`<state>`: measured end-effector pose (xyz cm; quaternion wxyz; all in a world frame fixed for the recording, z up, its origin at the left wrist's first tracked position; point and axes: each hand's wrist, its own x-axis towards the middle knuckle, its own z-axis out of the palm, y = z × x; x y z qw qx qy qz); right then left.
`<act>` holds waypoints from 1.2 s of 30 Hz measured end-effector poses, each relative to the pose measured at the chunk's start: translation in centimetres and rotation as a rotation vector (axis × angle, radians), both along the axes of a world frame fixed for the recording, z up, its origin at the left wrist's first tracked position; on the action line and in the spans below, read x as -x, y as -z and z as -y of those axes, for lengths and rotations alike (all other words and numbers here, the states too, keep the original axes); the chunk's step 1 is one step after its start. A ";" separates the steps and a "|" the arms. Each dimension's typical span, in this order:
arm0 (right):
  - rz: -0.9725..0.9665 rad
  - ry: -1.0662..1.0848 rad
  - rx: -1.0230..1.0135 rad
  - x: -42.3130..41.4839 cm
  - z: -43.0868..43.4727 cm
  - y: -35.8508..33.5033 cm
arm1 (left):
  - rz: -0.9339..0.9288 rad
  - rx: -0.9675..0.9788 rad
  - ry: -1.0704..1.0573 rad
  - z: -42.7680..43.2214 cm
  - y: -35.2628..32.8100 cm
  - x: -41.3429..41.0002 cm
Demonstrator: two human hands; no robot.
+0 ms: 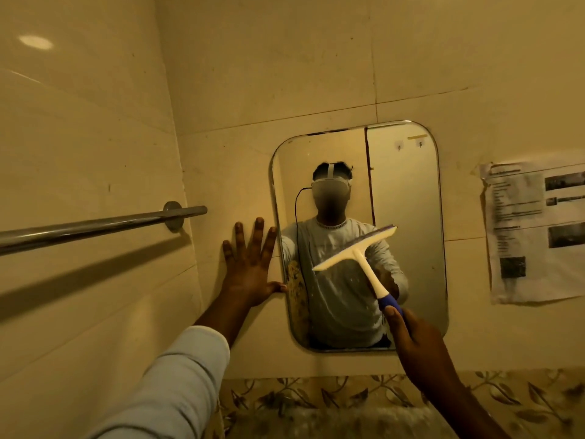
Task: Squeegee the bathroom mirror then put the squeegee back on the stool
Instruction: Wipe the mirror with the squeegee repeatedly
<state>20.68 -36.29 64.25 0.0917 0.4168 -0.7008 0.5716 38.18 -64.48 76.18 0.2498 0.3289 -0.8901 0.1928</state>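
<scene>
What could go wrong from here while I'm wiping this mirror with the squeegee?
The right hand grips the squeegee only at the end of its blue handle, so it may twist or slip under pressure. The blade sits slanted across the mirror, which may leave streaks. The left hand is flat on the wall with its thumb at the mirror's edge and may smudge the glass.

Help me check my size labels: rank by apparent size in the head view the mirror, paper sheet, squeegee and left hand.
1. mirror
2. paper sheet
3. squeegee and left hand: they look alike in extent, so I won't rank them apart.
</scene>
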 end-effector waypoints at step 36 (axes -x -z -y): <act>-0.195 -0.039 0.039 -2.2 4.7 -5.9 | 0.001 -0.013 0.004 0.3 0.0 0.3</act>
